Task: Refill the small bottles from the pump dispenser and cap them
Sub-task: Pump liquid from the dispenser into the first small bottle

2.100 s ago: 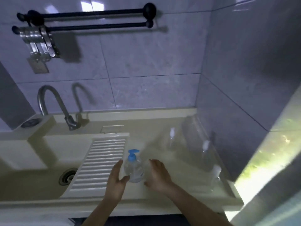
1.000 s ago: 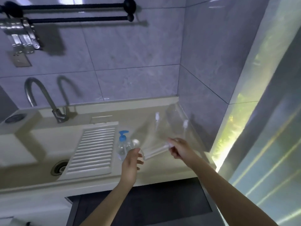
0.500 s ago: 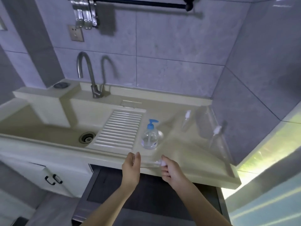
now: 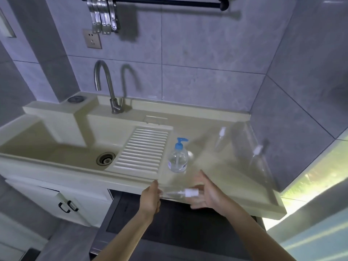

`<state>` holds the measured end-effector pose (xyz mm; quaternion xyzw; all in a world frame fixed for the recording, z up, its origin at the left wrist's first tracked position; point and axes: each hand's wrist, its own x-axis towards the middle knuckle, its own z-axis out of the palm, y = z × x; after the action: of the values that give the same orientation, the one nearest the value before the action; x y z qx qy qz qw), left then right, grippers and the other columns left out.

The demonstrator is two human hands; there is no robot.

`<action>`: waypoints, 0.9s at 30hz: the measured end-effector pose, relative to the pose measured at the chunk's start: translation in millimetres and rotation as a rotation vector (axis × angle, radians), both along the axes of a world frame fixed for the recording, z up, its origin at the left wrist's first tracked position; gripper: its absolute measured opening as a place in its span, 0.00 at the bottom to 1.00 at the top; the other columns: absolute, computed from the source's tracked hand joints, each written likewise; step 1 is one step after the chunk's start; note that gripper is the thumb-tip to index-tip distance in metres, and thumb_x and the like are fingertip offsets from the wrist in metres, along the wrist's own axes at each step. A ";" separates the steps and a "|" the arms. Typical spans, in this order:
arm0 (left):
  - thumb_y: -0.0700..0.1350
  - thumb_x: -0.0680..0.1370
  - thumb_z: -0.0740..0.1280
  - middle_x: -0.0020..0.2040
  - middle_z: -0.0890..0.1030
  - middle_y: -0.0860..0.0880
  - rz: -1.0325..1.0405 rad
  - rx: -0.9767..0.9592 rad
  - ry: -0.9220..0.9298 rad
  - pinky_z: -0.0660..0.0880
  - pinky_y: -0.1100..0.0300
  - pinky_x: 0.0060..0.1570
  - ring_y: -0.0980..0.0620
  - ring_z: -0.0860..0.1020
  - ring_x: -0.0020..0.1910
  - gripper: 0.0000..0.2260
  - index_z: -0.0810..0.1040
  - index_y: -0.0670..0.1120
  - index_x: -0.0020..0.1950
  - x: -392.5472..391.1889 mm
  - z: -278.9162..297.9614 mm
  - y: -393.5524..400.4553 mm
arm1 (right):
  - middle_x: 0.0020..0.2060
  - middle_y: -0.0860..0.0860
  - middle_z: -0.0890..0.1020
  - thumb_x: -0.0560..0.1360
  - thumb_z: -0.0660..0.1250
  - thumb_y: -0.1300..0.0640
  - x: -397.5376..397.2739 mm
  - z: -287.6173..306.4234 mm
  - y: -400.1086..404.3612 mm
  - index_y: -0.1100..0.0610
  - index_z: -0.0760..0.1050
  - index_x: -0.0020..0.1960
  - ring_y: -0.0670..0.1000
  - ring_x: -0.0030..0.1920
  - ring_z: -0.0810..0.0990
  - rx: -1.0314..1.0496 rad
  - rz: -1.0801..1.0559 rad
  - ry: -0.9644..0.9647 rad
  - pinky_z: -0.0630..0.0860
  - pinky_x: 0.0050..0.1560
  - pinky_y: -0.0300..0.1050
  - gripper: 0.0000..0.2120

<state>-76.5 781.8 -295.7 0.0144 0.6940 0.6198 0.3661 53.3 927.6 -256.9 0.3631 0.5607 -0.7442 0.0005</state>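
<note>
the clear small bottle (image 4: 172,193) was hard to make out, lying sideways over the counter's (image 4: 235,187) front edge between both hands. the left hand (image 4: 150,199) gripped its base; the right hand (image 4: 207,194) lay spread by its white cap (image 4: 191,193), grip unclear. the blue-topped pump dispenser (image 4: 178,159) stood just behind.

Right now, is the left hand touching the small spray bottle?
Touching. Head view: the left hand grips the small spray bottle's base end, held sideways.
</note>
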 end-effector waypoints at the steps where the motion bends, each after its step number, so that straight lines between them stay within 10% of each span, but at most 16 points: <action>1: 0.50 0.80 0.56 0.23 0.59 0.51 -0.011 -0.013 0.038 0.54 0.65 0.22 0.55 0.56 0.20 0.18 0.63 0.45 0.33 0.5 1.3 0.3 | 0.45 0.57 0.82 0.81 0.50 0.39 0.9 3.0 -2.0 0.54 0.72 0.58 0.56 0.39 0.83 0.062 0.119 -0.108 0.81 0.37 0.47 0.22; 8: 0.50 0.80 0.56 0.22 0.60 0.51 -0.001 -0.038 0.069 0.55 0.64 0.22 0.54 0.58 0.20 0.16 0.67 0.43 0.36 1.0 3.6 -1.1 | 0.33 0.52 0.76 0.79 0.64 0.58 6.3 -18.1 -11.7 0.55 0.74 0.44 0.45 0.24 0.69 0.519 0.167 0.054 0.68 0.31 0.39 0.05; 13: 0.50 0.81 0.55 0.22 0.60 0.51 -0.003 -0.033 0.065 0.55 0.64 0.22 0.55 0.57 0.20 0.16 0.66 0.43 0.36 4.6 -0.2 -4.8 | 0.55 0.53 0.75 0.76 0.68 0.62 13.5 -22.3 -15.6 0.52 0.71 0.62 0.49 0.49 0.80 0.188 0.083 0.215 0.79 0.48 0.44 0.17; 16: 0.50 0.81 0.56 0.23 0.62 0.50 -0.001 -0.045 0.125 0.57 0.63 0.21 0.54 0.59 0.20 0.16 0.69 0.42 0.37 8.7 -1.3 -5.2 | 0.52 0.56 0.78 0.83 0.55 0.50 9.9 -20.2 -20.8 0.55 0.69 0.62 0.54 0.41 0.81 -0.030 0.044 0.092 0.80 0.41 0.48 0.13; 19: 0.49 0.81 0.56 0.22 0.64 0.50 -0.004 -0.066 0.177 0.59 0.62 0.23 0.53 0.62 0.21 0.19 0.68 0.42 0.33 10.6 -4.3 -7.7 | 0.37 0.55 0.80 0.84 0.52 0.54 16.4 -23.6 -20.5 0.61 0.74 0.52 0.49 0.31 0.76 0.247 0.167 0.012 0.74 0.32 0.41 0.15; 27: 0.50 0.81 0.55 0.21 0.64 0.48 -0.041 -0.143 0.132 0.58 0.64 0.20 0.54 0.61 0.18 0.19 0.71 0.41 0.35 17.4 -11.2 -14.5 | 0.40 0.44 0.84 0.73 0.71 0.60 37.6 -38.1 -20.4 0.47 0.80 0.44 0.44 0.41 0.81 0.681 0.183 0.126 0.75 0.44 0.37 0.08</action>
<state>-59.1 767.3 -306.8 0.0435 0.7585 0.5588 0.3323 90.8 907.1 -295.0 0.2441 0.8057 -0.5324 -0.0882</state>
